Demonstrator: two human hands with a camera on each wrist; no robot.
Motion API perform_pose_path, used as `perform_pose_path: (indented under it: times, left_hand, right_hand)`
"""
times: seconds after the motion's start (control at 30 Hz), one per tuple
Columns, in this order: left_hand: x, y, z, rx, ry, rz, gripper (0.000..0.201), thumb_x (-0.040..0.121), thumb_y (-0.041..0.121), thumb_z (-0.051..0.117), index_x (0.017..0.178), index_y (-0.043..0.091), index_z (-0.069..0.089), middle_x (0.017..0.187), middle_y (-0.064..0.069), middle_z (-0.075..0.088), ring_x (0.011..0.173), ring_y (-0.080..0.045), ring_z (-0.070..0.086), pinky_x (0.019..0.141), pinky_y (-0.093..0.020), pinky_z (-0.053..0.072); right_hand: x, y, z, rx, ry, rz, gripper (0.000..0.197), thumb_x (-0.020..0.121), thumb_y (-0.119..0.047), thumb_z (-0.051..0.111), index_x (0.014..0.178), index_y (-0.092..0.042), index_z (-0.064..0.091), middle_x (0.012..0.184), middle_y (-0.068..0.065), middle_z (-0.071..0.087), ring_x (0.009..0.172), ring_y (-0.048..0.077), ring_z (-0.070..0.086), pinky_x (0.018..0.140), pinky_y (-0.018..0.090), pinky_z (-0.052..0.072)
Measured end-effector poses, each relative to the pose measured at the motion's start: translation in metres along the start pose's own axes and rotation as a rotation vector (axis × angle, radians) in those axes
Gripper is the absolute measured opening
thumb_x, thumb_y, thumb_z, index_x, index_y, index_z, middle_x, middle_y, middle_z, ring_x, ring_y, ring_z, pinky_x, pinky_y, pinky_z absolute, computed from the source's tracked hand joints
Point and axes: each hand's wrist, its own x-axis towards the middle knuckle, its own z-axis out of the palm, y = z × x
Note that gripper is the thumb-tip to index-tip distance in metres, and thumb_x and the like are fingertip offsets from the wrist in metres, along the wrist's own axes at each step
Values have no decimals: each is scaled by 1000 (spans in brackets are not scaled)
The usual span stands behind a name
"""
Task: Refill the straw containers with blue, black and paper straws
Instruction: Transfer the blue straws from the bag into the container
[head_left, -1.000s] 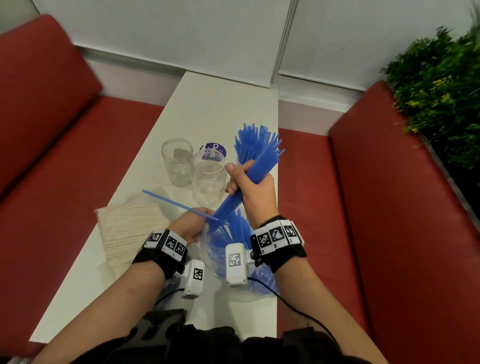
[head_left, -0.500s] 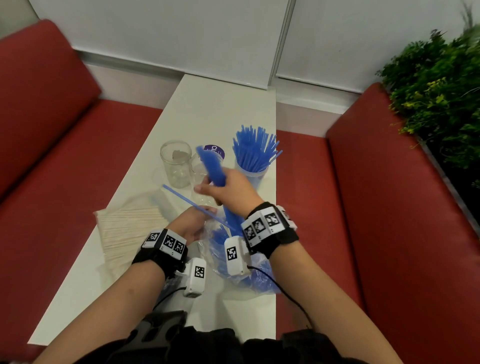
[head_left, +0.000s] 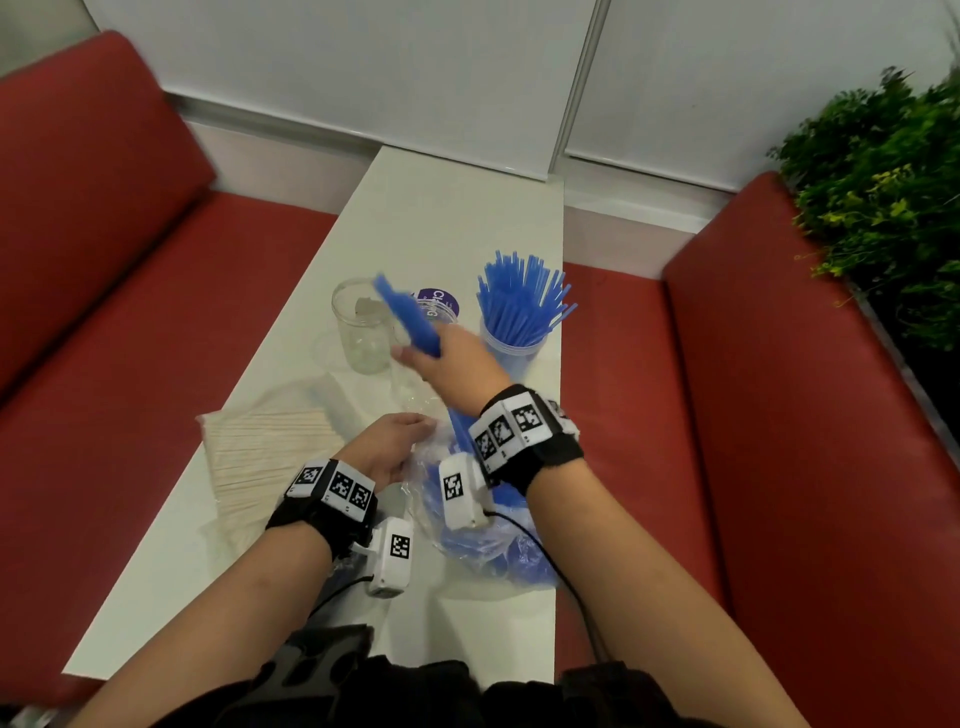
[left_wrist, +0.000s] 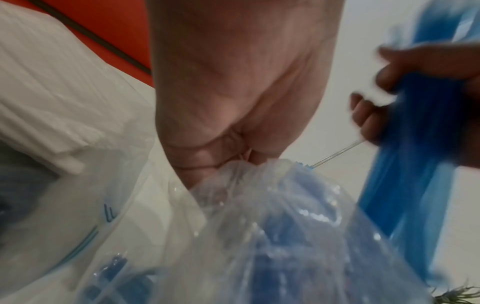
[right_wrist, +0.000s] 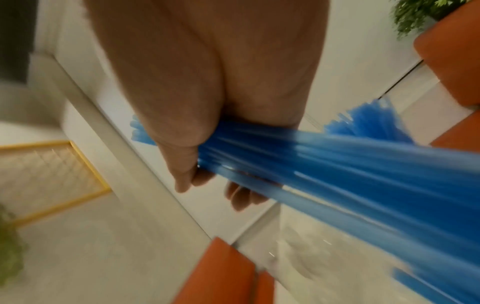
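My right hand (head_left: 441, 358) (right_wrist: 210, 191) grips a bundle of blue straws (head_left: 408, 322) (right_wrist: 337, 174), tilted up and to the left over a clear cup (head_left: 415, 384) that it mostly hides. My left hand (head_left: 400, 441) (left_wrist: 233, 162) pinches the mouth of a clear plastic bag (head_left: 483, 545) (left_wrist: 285, 226) with more blue straws inside. At the table's right edge a clear container (head_left: 511, 353) stands packed with upright blue straws (head_left: 522, 296). An empty glass jar (head_left: 361, 327) stands at the left of the group. No black straws are in view.
A pack of paper straws (head_left: 265, 457) (left_wrist: 52, 92) lies at the table's left edge beside my left hand. A purple round lid (head_left: 439, 301) shows behind the cups. Red bench seats (head_left: 156, 312) flank the narrow white table (head_left: 447, 218); a plant (head_left: 883, 182) stands at the right.
My right hand has swung its blue bundle from beside the filled container leftward, now leaning over the clear cup. The single straw sticking out by my left hand is gone from the head view.
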Motion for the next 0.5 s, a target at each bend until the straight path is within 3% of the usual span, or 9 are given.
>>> perform_pose_path:
  times: [0.07,0.13,0.17,0.27,0.37,0.5]
  left_hand:
    - [3,-1,0,-5,39,-44,17,104,12,53,110,1,65,92,-18,71,70,-26,68,56,-34,59]
    - [3,0,0,0,54,-61,14,101,7,54,98,2,66,72,-10,72,56,-20,67,46,-28,54]
    - [3,0,0,1,61,-64,14,101,6,54,93,4,66,66,-6,71,54,-17,67,47,-26,53]
    - [5,1,-1,-20,65,-69,18,103,5,50,90,6,62,70,-2,69,63,-18,65,65,-32,55]
    - [3,1,-2,-73,56,-102,13,100,7,56,89,4,63,76,-12,58,70,-28,52,80,-45,41]
    - [3,-1,-1,-50,41,-75,12,102,11,56,93,6,62,78,-12,58,63,-24,54,59,-35,43]
  right_hand:
    - [0,-19,-16,285,126,-90,20,96,-31,66,81,-21,57,67,-4,62,60,10,59,64,26,52]
    - [-1,-32,-24,564,218,-169,18,93,-29,70,83,-18,60,64,-3,62,61,14,60,65,29,54]
    - [-3,-33,-24,645,255,-193,19,92,-28,72,81,-18,61,63,-2,60,60,15,58,65,29,54]
    - [-9,-23,-13,721,324,-188,23,91,-28,73,75,-20,59,62,0,56,60,15,55,66,32,51]
    - [-15,-13,-7,758,366,-132,24,91,-29,73,75,-17,60,61,0,56,60,15,55,68,34,50]
    - [-14,-14,-16,799,413,-145,27,89,-35,75,66,-27,62,62,2,57,60,17,54,66,30,51]
